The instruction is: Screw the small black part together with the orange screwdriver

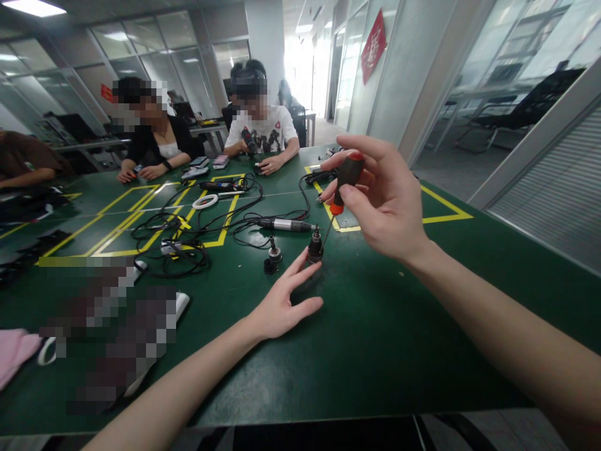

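Note:
My right hand [382,194] is raised above the green table [375,338] and grips a screwdriver [346,181] with a black and orange handle. Its thin shaft points down toward a small black cylindrical part [315,246] standing on the mat. My left hand [282,300] rests on the table with fingers spread, the index fingertip touching that part's base. Just left of it stand two more small metal parts [272,257].
A grey electric tool [286,224] with tangled black cables [173,235] lies beyond the parts. Yellow tape lines [441,216] mark the mat. Two people sit at the far side with tools. A pink cloth [14,354] and white objects lie at the left.

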Available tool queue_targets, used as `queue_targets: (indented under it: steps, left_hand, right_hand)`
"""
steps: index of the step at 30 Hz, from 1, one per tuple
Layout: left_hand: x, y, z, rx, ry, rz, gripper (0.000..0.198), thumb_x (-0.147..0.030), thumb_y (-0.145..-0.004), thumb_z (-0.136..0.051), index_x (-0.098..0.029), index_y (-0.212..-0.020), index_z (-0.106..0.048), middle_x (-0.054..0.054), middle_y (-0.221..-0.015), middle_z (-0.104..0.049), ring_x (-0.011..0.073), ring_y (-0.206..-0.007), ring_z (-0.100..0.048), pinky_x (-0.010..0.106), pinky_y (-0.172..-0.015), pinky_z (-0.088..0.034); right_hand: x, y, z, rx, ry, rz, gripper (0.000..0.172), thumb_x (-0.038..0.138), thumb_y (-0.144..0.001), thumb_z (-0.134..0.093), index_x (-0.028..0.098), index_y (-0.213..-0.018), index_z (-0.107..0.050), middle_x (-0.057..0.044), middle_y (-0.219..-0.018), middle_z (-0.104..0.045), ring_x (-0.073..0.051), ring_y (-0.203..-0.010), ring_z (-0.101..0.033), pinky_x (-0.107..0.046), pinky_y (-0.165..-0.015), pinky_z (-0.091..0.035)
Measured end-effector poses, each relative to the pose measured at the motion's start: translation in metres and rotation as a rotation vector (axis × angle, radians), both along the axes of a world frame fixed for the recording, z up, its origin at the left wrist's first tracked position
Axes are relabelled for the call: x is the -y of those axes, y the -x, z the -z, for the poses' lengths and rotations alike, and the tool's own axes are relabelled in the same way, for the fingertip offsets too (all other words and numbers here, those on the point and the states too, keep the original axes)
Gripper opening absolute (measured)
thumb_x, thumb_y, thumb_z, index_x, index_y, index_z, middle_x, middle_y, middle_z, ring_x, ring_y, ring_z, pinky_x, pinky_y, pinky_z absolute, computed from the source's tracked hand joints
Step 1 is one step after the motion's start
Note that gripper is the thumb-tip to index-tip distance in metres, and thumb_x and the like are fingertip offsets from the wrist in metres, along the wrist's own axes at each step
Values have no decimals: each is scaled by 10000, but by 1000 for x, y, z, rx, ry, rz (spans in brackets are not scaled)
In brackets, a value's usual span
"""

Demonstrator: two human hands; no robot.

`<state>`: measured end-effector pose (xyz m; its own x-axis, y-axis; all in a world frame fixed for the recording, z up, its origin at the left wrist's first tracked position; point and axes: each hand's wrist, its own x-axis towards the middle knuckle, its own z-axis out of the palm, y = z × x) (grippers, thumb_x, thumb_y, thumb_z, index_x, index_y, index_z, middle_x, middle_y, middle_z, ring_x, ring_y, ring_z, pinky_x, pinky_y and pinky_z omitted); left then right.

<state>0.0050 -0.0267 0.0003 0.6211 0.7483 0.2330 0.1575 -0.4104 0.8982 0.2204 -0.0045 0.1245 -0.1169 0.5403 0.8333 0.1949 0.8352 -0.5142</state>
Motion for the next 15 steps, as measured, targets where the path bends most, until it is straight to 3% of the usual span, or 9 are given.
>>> queue_targets:
  steps: [6,11,15]
  left_hand:
    - [0,-1,-3,-86,-1,-3,713,-458,-976,-691,-264,-1624,-467,79,-1808,-125,345,-1675,-107,562,-1356,-126]
    - [2,-3,-2,-133,-23,-35,670,-454,-1001,-648,-285,-1625,-469,73,-1823,-94,344,-1685,-94,573,-1353,-145]
    - [3,-3,0,-134,-50,-120,650,-430,-968,-700,-310,-1584,-531,110,-1734,-248,356,-1604,-289,575,-1335,-247]
  right_hand:
    - [1,-1,0,-30,-36,26,338,161,-980,-578,325,-1274,-614,-45,-1225,-696,-174,-818,-719,-378,-735,-632]
    - [0,-2,1,-36,-31,68,355,112,-912,-579,305,-1205,-633,-34,-1103,-703,-158,-737,-651,-353,-681,-580]
    - [-6,-3,3,16,53,76,328,75,-831,-522,248,-1088,-628,-23,-940,-657,-145,-662,-563,-324,-599,-468]
